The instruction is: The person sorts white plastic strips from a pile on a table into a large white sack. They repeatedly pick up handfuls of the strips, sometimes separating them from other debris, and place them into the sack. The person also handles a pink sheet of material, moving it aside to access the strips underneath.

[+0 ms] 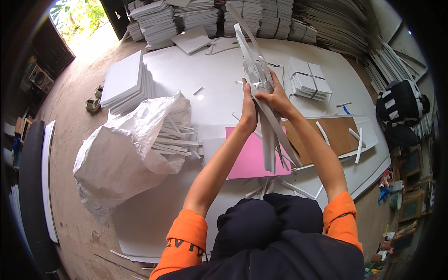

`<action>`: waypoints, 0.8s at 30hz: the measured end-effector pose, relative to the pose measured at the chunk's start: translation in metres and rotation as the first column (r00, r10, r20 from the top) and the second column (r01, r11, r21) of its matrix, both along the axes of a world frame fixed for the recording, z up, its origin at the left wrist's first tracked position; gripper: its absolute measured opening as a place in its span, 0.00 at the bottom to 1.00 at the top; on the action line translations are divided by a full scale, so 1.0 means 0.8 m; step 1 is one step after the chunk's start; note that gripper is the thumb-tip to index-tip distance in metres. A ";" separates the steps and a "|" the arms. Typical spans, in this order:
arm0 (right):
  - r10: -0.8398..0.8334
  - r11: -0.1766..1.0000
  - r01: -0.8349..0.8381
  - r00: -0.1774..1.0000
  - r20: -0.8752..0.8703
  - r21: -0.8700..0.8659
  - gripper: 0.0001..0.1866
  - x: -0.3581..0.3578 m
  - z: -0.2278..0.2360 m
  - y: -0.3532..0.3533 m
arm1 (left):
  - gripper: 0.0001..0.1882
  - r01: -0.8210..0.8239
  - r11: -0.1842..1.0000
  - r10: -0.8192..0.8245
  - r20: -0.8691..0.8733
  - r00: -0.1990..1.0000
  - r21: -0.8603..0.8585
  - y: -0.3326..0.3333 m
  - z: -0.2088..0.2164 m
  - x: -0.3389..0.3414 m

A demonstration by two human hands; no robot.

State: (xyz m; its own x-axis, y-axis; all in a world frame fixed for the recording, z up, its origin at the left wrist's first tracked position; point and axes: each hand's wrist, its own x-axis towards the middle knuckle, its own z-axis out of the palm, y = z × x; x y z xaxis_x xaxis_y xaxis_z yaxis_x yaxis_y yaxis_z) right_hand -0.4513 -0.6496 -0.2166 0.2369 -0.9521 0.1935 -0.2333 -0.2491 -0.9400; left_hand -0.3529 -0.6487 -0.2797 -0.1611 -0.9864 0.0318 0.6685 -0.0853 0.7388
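Observation:
A loose bundle of long white and grey strips is raised in front of me, above the white sheet. My left hand presses on its left side, the thumb pointing up along it. From the right, my right hand closes round the middle of the same strips. Their ends fan out above and below my hands. Under the bundle lie a pink sheet and, to its right, a brown board with a few loose strips on it. More cut strips are scattered close to my knees.
At left a white sack lies with its mouth toward me, strips spilling from it. Behind it stands a stack of white boards. A strapped white bundle sits far right, a black-and-white backpack beyond it. Tall stacks line the back.

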 end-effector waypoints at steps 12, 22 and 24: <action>0.221 0.972 -0.231 0.954 0.202 0.031 0.43 0.015 -0.050 -0.047 | 0.34 -0.262 0.960 0.276 0.442 0.853 -0.093 0.021 0.001 0.049; 0.461 0.887 -0.460 0.887 -0.025 0.026 0.47 -0.045 -0.028 -0.074 | 0.23 -0.428 0.728 0.629 0.770 0.107 -0.535 0.082 0.015 0.120; 0.558 0.826 -0.561 0.805 -0.201 0.047 0.47 -0.068 -0.039 -0.089 | 0.21 -0.378 0.607 0.651 0.710 -0.266 -0.699 0.104 0.024 0.135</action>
State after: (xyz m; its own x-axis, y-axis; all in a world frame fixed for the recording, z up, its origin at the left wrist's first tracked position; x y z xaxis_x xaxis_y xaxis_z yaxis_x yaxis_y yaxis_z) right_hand -0.5059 -0.7208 -0.2482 0.7625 -0.6397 0.0967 -0.2291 -0.4067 -0.8844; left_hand -0.2449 -0.5652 -0.2608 0.3880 -0.7183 0.5775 -0.8007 0.0475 0.5972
